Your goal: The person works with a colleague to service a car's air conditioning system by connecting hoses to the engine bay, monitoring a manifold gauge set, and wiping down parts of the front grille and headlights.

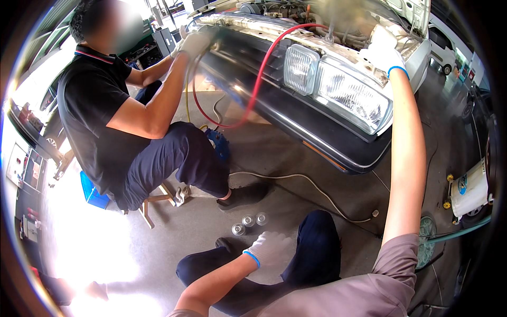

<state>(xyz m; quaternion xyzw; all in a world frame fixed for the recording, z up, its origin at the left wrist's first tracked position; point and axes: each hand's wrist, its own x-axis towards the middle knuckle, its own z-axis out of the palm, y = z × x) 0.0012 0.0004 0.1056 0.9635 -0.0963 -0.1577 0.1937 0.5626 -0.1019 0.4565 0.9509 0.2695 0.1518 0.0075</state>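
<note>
1. My right hand [384, 55], gloved, is at the white front corner [418, 66] of the car, just above and beside the large headlight [351, 98]. Glove and paint blend; can't tell if the fingers are closed or only resting.
2. My left hand [272, 248], gloved, is low by my bent knee [319, 243], near three small cans [248, 220] on the floor [296, 195]. Fingers blurred; can't tell if they're bent or straight, no held thing visible.
3. Handling guess, front corner: stiff, fixed to a heavy body, thin metal. Best hold is the folded edge, not the flat face; smooth paint could slip under a knit glove.
4. Handling guess, headlight: hard, brittle lens, slick in front. I'd keep to its outer frame, no pressing mid-lens.
5. Black bumper [311, 119] below looks stiff, long and awkward; I'd support it underneath, both ends. A co-worker's gloved hand [193, 42] is at the far end of the front.
6. Labels: no legible writing on headlight or bumper. White container [469, 190] at right carries a blue mark [463, 185], too small for me to read.
</note>
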